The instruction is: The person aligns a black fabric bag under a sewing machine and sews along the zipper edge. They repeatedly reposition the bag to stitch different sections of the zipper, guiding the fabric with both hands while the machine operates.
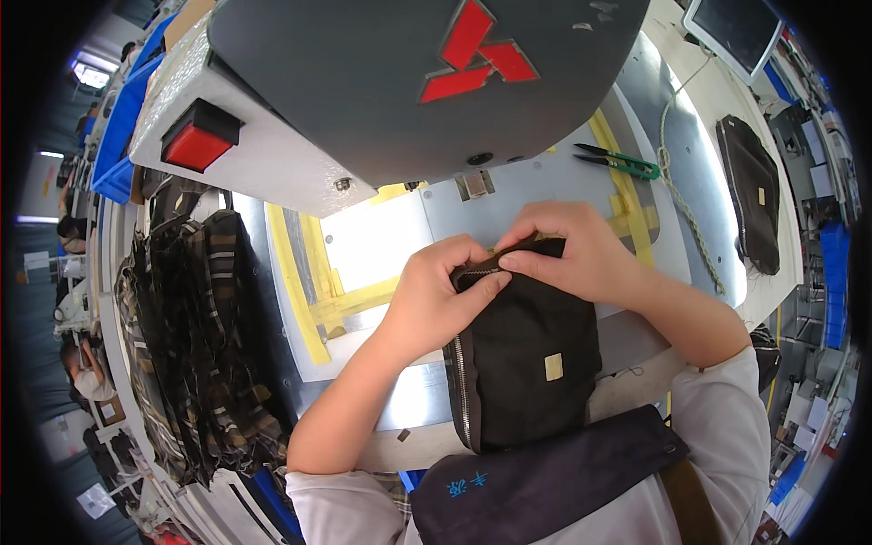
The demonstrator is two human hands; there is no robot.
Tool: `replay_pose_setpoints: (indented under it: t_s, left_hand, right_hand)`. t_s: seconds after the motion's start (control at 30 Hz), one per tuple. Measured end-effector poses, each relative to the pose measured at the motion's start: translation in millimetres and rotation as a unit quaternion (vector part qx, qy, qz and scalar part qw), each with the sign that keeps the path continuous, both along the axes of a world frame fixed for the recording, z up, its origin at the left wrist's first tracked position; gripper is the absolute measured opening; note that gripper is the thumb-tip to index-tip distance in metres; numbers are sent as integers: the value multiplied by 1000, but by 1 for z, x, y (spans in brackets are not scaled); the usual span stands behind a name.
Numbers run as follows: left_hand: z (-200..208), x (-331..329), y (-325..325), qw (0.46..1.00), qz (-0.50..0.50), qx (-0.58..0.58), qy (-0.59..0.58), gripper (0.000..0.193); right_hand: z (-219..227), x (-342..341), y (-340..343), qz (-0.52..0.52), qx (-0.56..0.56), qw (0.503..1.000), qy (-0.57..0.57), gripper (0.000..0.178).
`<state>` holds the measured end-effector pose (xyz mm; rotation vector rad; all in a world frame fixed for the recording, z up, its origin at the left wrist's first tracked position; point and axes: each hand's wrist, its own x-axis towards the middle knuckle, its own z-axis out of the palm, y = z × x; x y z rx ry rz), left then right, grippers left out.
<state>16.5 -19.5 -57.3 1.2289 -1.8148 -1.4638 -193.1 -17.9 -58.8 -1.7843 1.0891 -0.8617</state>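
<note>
A dark fabric pouch [518, 363] lies in front of me, partly over the near edge of the work surface. A metal zipper runs down its left side, and a small pale tag sits on its face. My left hand [445, 291] pinches the pouch's top edge, its thumb along a short stretch of zipper teeth. Close beside it my right hand [563, 250] grips the same edge between thumb and fingers. Both hands are just short of the sewing machine's needle area [474, 184]. What lies inside the fold between the fingertips is hidden.
A grey sewing machine head [381, 82] with a red switch [202, 136] overhangs the plate. Green-handled thread snips [618, 162] lie at the right, near a braided cord [690, 213]. Another dark pouch [752, 195] rests far right. Striped fabric pieces [195, 336] hang at the left.
</note>
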Motion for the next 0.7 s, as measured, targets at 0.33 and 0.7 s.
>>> replay_pose_setpoints:
  t_s: [0.33,0.7]
  left_hand:
    - [2,1,-3,1000,-14,25,6,18]
    - [-4,0,1,999,12,18,42,15]
  right_hand:
    - [2,-3,-4,8,46,999,-4,20]
    - [11,-3,-6,9,78,996,37,14]
